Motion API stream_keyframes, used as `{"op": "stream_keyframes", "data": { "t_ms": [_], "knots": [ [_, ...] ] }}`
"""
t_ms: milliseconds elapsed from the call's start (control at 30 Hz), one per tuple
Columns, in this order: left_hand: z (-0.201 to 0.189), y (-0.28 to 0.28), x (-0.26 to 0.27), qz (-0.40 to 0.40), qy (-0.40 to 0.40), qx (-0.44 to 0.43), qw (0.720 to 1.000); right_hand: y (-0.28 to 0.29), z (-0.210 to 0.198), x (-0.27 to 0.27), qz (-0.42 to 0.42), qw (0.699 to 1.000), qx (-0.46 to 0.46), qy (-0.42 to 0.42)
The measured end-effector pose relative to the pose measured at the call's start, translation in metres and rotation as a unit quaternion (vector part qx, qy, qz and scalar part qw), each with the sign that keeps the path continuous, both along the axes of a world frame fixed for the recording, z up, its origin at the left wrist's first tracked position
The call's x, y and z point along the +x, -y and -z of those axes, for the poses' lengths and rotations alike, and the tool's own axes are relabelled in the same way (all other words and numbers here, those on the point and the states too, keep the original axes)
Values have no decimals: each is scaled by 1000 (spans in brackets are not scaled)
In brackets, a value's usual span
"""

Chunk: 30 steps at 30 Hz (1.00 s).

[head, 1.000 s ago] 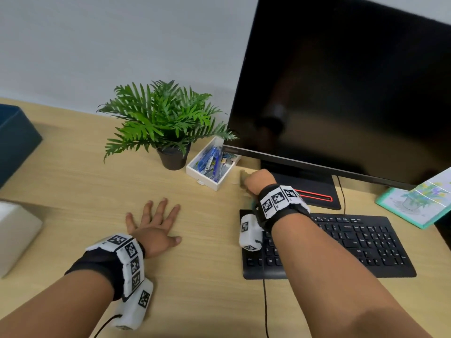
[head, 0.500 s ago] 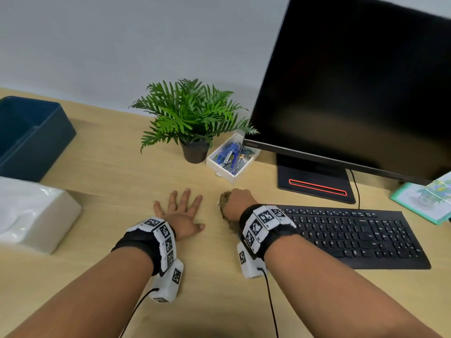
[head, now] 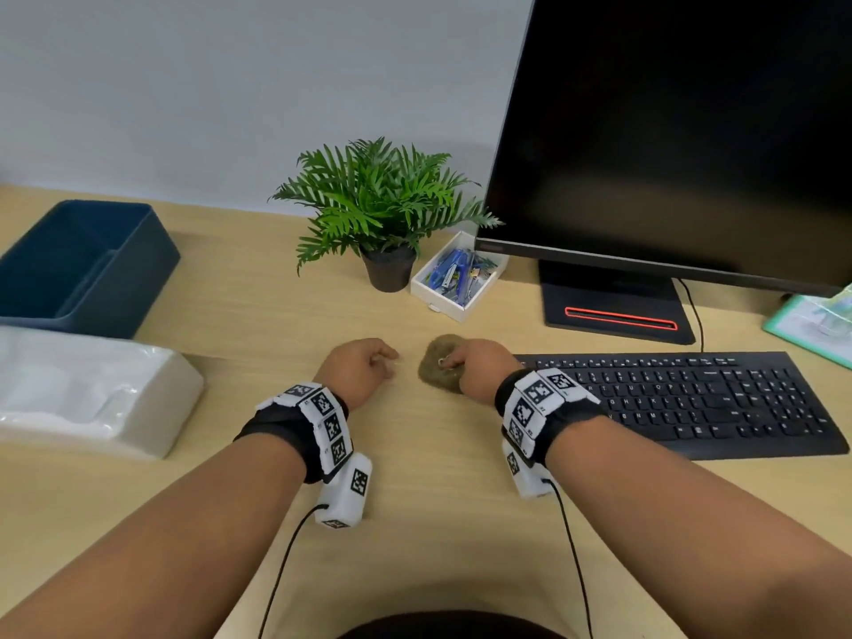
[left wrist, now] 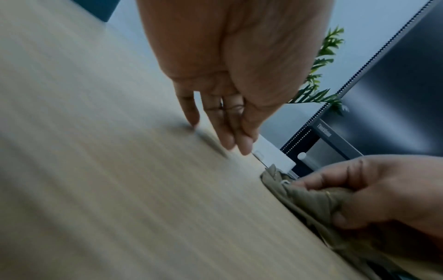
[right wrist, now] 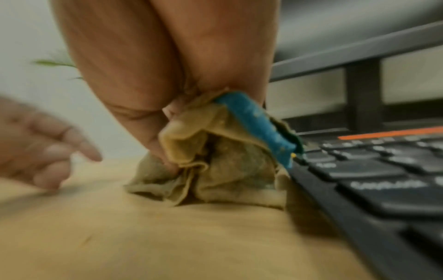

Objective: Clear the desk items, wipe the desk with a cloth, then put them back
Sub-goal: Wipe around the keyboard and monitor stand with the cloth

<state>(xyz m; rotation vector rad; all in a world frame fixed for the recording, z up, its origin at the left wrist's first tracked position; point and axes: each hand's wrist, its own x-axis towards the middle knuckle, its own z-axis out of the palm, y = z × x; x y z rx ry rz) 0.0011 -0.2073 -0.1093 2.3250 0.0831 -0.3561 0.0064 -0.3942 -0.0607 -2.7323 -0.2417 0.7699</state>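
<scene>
The right hand (head: 475, 368) squeezes a bunched brown cloth (head: 438, 366) on the desk (head: 438, 523), touching the left end of the keyboard (head: 701, 398). Only the right wrist view shows the cloth's blue edge (right wrist: 258, 121). The left hand (head: 357, 368) holds nothing; its loosely bent fingers (left wrist: 225, 123) touch the desk left of the cloth. Behind the keyboard stand one plant (head: 378, 209), one white tray (head: 454, 279) and one monitor (head: 668, 131).
</scene>
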Motion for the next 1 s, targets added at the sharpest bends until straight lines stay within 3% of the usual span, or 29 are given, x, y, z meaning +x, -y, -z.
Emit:
{"op": "stream_keyframes", "data": {
  "t_ms": [133,233,367,467,567,767,1000],
  "knots": [
    [-16,4,15,61,17,103,993,9,12,-25,-72,997,14,-21],
    [-19,14,39,98,80,143,982,25,16,-40,-96,993,13,-62],
    [-26,35,74,144,138,173,964,37,-2,-35,-4,997,64,-37],
    [-29,48,95,177,95,270,942,38,-1,-19,55,994,89,27],
    [-25,54,107,166,59,343,923,32,14,-22,15,997,59,40],
    [-16,72,118,147,94,334,926,33,36,-49,-45,998,49,10],
    [-29,104,127,220,71,336,913,34,24,-49,-58,997,43,-7]
  ]
}}
